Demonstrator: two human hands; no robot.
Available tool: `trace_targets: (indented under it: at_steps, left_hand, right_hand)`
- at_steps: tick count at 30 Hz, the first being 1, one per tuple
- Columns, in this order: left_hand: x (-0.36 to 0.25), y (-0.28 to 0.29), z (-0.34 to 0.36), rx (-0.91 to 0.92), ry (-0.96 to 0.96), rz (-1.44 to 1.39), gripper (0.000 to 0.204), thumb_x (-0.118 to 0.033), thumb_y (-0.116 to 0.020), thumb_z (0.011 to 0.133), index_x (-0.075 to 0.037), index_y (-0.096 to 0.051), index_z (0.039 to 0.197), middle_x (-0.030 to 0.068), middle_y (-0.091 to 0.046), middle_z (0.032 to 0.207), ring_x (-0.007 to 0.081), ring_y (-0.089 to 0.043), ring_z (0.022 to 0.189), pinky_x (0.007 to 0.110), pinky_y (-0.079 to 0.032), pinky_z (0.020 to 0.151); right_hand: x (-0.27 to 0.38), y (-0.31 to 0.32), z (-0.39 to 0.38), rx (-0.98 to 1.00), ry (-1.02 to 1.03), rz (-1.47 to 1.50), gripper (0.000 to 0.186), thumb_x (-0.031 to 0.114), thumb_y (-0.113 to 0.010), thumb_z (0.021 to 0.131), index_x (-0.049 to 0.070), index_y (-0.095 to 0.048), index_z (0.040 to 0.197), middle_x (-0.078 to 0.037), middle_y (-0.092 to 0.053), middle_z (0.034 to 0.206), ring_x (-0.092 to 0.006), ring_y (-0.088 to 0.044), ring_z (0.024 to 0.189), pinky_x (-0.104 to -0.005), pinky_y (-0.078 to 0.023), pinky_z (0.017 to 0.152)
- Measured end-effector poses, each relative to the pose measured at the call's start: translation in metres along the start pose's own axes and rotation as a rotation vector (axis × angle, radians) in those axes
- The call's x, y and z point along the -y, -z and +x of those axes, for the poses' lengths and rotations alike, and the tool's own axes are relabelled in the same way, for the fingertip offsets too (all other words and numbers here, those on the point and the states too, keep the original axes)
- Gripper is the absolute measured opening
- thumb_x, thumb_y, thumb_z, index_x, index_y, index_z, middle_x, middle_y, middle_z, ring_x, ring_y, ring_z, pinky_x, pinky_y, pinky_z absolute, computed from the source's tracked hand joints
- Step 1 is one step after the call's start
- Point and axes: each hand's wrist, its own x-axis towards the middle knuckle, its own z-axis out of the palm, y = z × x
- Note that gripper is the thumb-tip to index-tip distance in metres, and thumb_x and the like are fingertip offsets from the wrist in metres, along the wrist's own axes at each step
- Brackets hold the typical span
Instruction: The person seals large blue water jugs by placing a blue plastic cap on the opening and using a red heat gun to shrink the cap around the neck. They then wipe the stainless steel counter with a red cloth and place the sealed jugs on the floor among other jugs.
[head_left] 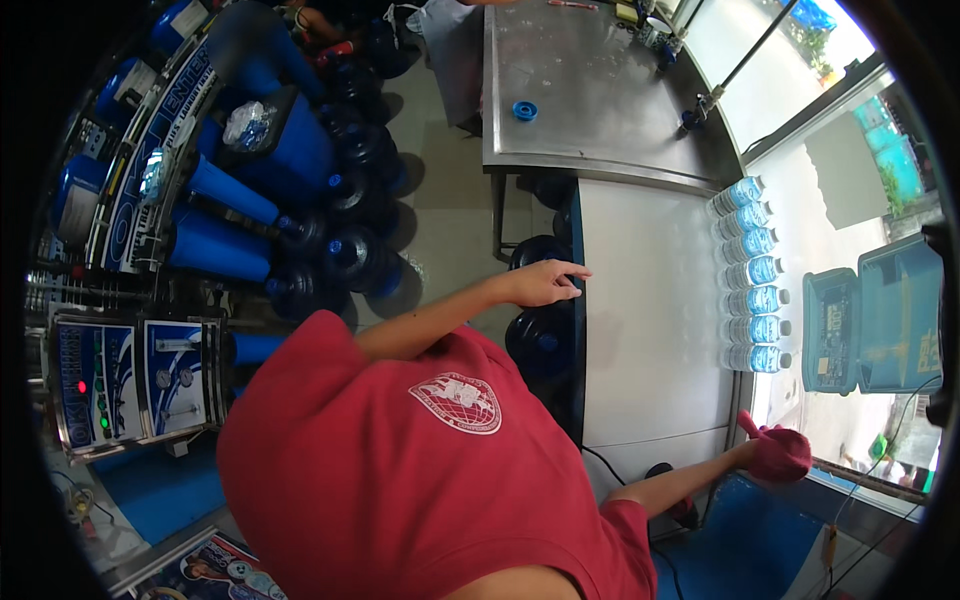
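My left hand (pixel 548 283) is held over the left edge of a white counter (pixel 650 320), fingers apart and index finger stretched out, with nothing in it. My right hand (pixel 750 453) grips a bunched red cloth (pixel 786 456) at the right, by the near window sill, with most of its fingers hidden by the cloth. A row of several small water bottles (pixel 752 300) with blue labels stands along the counter's right side.
A steel table (pixel 610 90) with a blue ring (pixel 524 111) adjoins the counter. Large blue jugs (pixel 355 258) crowd the floor left and under the counter. Filtration equipment (pixel 140 380) lines the left. Another person (pixel 440 40) is at the top. Teal crates (pixel 895 310) are at the right.
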Motion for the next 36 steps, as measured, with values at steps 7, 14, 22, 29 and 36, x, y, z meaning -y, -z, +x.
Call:
trace_targets:
  at_steps: [7, 14, 22, 29, 36]
  left_hand:
    - [0.016, 0.045, -0.021, 0.245, -0.183, 0.127, 0.047, -0.024, -0.057, 0.098, -0.003, -0.047, 0.139, 0.0136, -0.056, 0.133, 0.0226, -0.061, 0.113, 0.035, -0.048, 0.097]
    - [0.100, 0.160, -0.111, 0.133, -0.125, -0.054, 0.040, -0.027, -0.056, 0.099, -0.003, -0.055, 0.131, 0.0110, -0.062, 0.125, 0.0197, -0.061, 0.111, 0.032, -0.047, 0.097]
    - [0.207, 0.279, -0.165, -0.200, 0.305, 0.093, 0.043, -0.033, -0.057, 0.096, 0.000, -0.060, 0.123, 0.0165, -0.067, 0.117, 0.0280, -0.063, 0.108, 0.036, -0.048, 0.093]
    - [0.332, 0.387, -0.167, -0.356, 0.507, 0.045, 0.039, -0.035, -0.059, 0.093, -0.004, -0.065, 0.116, 0.0186, -0.068, 0.111, 0.0331, -0.064, 0.106, 0.040, -0.049, 0.090]
    - [0.374, 0.512, -0.169, -0.640, 0.843, 0.305, 0.036, -0.033, -0.060, 0.091, -0.006, -0.063, 0.114, 0.0181, -0.066, 0.115, 0.0350, -0.062, 0.109, 0.046, -0.050, 0.089]
  right_hand:
    - [0.110, -0.011, -0.109, 0.486, -0.055, 0.009, 0.039, 0.028, -0.059, 0.083, -0.001, -0.065, 0.109, -0.024, -0.068, 0.099, -0.0385, -0.067, 0.089, -0.0479, -0.051, 0.077]
    - [0.229, 0.005, -0.095, 0.929, 0.037, -0.139, 0.036, 0.025, -0.058, 0.079, -0.003, -0.067, 0.101, -0.026, -0.068, 0.092, -0.0391, -0.068, 0.085, -0.0479, -0.052, 0.073]
    - [0.528, 0.061, -0.154, 1.350, 0.553, 0.601, 0.035, 0.021, -0.057, 0.096, -0.007, -0.063, 0.115, -0.025, -0.069, 0.104, -0.0280, -0.066, 0.104, -0.0358, -0.049, 0.091]
    - [0.730, -0.010, -0.111, 1.412, 0.578, 0.895, 0.033, 0.014, -0.053, 0.099, -0.009, -0.057, 0.123, -0.018, -0.068, 0.116, -0.0226, -0.065, 0.105, -0.0311, -0.048, 0.092]
    - [0.846, -0.162, -0.107, 1.640, 0.194, 0.936, 0.028, 0.010, -0.045, 0.101, -0.006, -0.057, 0.120, -0.015, -0.068, 0.103, -0.0192, -0.066, 0.090, -0.0297, -0.051, 0.083]
